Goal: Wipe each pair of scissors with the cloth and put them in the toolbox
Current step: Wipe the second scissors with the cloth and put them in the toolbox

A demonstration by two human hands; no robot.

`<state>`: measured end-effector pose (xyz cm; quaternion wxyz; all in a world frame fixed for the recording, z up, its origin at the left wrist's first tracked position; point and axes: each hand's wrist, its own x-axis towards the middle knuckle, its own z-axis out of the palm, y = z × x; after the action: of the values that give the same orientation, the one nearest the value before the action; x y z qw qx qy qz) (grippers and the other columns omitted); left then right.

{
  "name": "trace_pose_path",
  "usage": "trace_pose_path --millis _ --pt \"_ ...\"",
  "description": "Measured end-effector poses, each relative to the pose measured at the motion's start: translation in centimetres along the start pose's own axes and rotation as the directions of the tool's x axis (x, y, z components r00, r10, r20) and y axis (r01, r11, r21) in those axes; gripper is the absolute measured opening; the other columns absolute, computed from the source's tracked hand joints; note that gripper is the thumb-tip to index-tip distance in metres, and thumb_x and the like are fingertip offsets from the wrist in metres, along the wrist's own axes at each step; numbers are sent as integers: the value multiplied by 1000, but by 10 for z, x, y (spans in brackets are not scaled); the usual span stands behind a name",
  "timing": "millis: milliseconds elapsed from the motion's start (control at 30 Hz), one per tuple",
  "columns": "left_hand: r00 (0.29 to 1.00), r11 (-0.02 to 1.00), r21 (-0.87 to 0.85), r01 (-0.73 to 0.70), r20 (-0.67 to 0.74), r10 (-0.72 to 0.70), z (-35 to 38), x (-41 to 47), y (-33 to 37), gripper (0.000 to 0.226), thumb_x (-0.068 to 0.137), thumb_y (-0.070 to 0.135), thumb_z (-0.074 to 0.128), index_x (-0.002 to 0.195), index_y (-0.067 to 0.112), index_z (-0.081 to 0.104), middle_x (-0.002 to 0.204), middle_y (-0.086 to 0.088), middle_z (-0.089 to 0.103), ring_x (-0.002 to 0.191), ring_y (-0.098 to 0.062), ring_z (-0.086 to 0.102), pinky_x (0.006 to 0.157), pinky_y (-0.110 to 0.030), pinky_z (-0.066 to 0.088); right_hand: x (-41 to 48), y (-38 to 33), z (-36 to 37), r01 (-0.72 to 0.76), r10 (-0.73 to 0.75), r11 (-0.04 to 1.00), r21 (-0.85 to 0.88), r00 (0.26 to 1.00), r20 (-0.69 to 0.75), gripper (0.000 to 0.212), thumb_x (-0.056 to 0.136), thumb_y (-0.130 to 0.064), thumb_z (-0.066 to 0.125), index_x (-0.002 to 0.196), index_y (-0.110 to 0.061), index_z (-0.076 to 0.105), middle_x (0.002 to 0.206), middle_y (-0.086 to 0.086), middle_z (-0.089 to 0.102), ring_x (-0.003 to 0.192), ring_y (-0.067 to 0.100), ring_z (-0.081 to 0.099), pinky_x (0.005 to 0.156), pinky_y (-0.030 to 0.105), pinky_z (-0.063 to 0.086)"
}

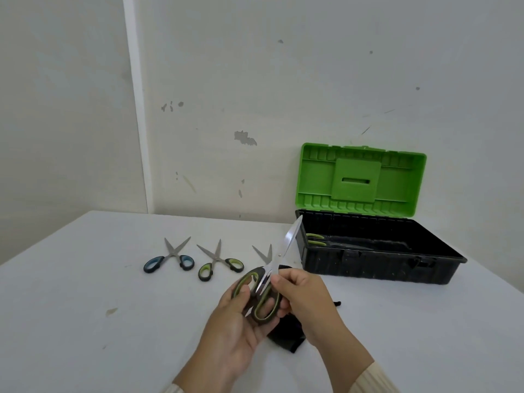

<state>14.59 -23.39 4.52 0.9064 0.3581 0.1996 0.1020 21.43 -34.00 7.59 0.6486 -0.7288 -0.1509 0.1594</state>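
My left hand [235,319] grips the green-and-black handles of a pair of scissors [286,245], blades closed and pointing up toward the toolbox. My right hand [306,296] pinches the same pair where the blades meet the handles. A black cloth [286,340] lies on the table under my hands, mostly hidden. On the table lie a blue-handled pair [170,258], a green-handled pair [219,262], and the open blades of a third pair [263,253], whose handles are hidden. The black toolbox [380,265] stands open with its green lid [360,177] upright; green scissor handles [316,239] show inside.
The white table [113,307] ends at a wall behind the toolbox. A small stain [111,311] marks the table at the left.
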Motion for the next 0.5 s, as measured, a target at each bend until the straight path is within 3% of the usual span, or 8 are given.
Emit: trace_pose_path --millis 67,133,200,267,333,400,500 --pt "1000 1000 -10 -5 -26 5 1 -1 -2 22 100 16 44 114 13 61 90 -17 73 68 -25 70 58 -41 59 -1 2 -10 21 -30 994 -111 997 -76 14 88 -21 57 90 -11 68 63 9 60 50 16 57 52 24 53" --pt "999 1000 24 -8 -36 9 3 -1 -2 20 99 15 45 111 14 61 83 -14 74 62 -22 70 56 -40 60 3 5 -26 166 -275 867 -470 946 -173 21 88 -20 55 108 -18 62 95 4 62 74 14 62 73 26 54" --pt "999 996 88 19 -27 -17 7 -1 -2 19 99 15 46 109 14 63 88 -15 74 63 -23 69 56 -39 59 5 4 -40 339 -489 592 -731 872 8 40 88 -9 49 127 -19 48 128 0 44 103 13 53 91 24 44" --pt "999 985 164 53 2 -55 14 -2 -4 20 99 16 46 109 14 63 92 -16 73 61 -22 68 55 -39 59 8 2 -49 425 -460 368 -827 856 236 53 85 1 43 134 -17 39 141 0 30 123 18 37 101 30 39" --pt "995 974 212 78 36 -88 21 -1 -6 21 99 16 46 110 13 63 89 -15 72 58 -22 66 54 -38 59 12 3 -56 432 -381 214 -876 863 332 47 83 1 43 127 -16 47 134 3 38 117 22 38 95 32 42" --pt "994 960 272 69 66 -90 28 1 -8 21 99 19 46 110 12 62 86 -13 71 57 -21 65 54 -38 58 17 3 -66 415 -338 127 -901 872 354 30 85 -5 45 109 -16 58 113 3 49 104 21 45 84 31 47" --pt "995 827 554 -94 34 91 31 14 -11 32 99 38 41 104 19 66 92 -5 73 77 -21 68 67 -37 56 25 8 -82 368 -284 145 -918 905 318 19 87 -11 48 99 -17 63 102 3 51 95 20 52 78 32 49"
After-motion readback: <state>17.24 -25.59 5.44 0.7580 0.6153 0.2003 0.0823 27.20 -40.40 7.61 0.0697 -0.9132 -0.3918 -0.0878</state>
